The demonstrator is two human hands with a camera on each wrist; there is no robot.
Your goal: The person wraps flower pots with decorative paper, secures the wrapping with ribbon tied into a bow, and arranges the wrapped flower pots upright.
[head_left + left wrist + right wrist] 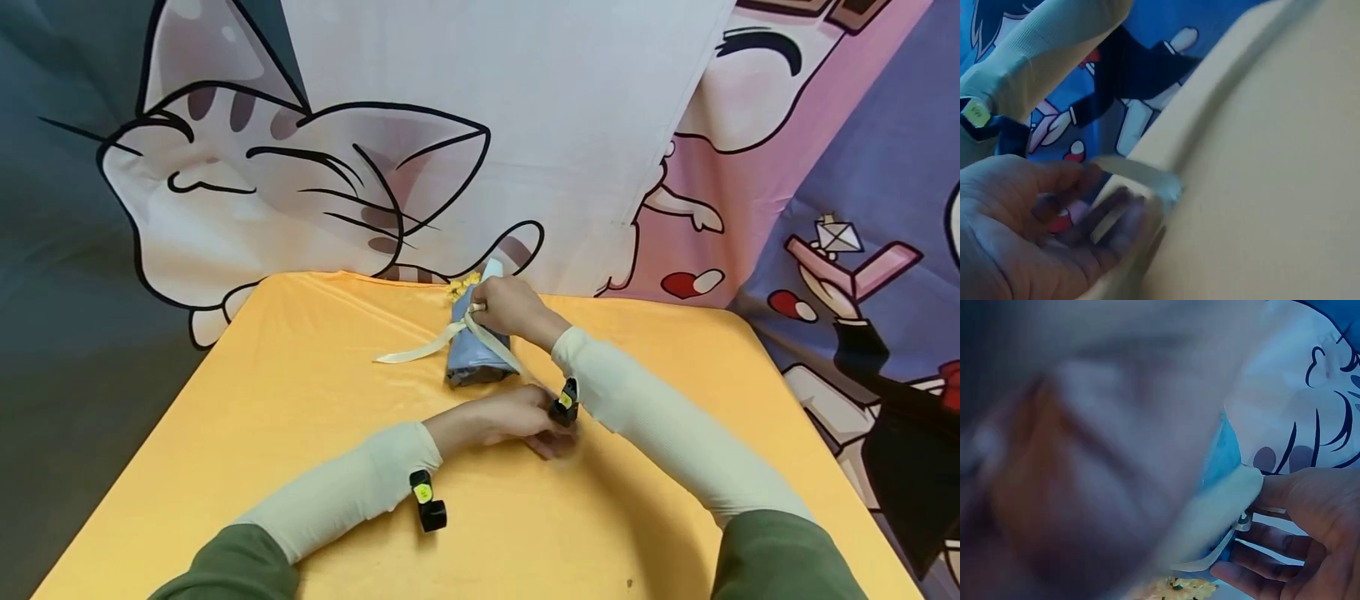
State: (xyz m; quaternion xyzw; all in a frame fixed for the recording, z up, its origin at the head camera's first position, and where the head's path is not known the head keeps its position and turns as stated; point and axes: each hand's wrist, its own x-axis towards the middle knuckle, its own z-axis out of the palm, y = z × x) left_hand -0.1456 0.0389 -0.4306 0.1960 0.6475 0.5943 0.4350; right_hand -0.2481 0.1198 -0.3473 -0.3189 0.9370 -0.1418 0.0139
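A small bouquet in blue wrapping (477, 354) lies near the table's far edge, its yellow flowers (459, 288) pointing away. Around its middle runs a cream ribbon (427, 346), one tail stretched left over the cloth. My right hand (513, 310) pinches the ribbon close to the crossing on the wrap. In the right wrist view its thumb and fingers (1272, 540) close about the ribbon beside the blue wrap. Nearer me, my left hand (517, 421) pinches the other tail, drawn down to the right. The left wrist view shows that ribbon end (1138, 172) blurred at the thumb and fingertips.
Yellow cloth (360, 400) covers the table. A printed cartoon curtain (585, 125) hangs right behind the far edge. Black wrist cameras (427, 500) stick out from both sleeves, and the right forearm (660, 417) passes above the cloth's right side.
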